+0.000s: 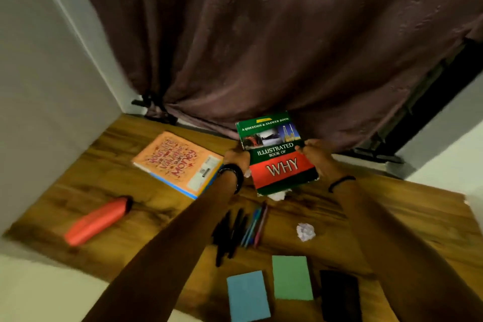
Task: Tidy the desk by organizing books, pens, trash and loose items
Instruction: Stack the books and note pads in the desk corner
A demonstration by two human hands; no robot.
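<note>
Right now I'm holding the green-and-red WHY book (277,157) w/ both grips, left grip (236,159) pinching its left edge, right grip (316,154) curling round the right edge, tilted up over the back of the wooden counter (392,217), just before the curtain (261,47). I'm judging it a stiff, fairly light paperback w/ a glossy, maybe slippery cover & scuffed corners, so clamping both long edges at mid-height is suiting it. Nearer me thin plastic pens (241,229) and a crumpled paper ball (305,231) are lying loose.
</note>
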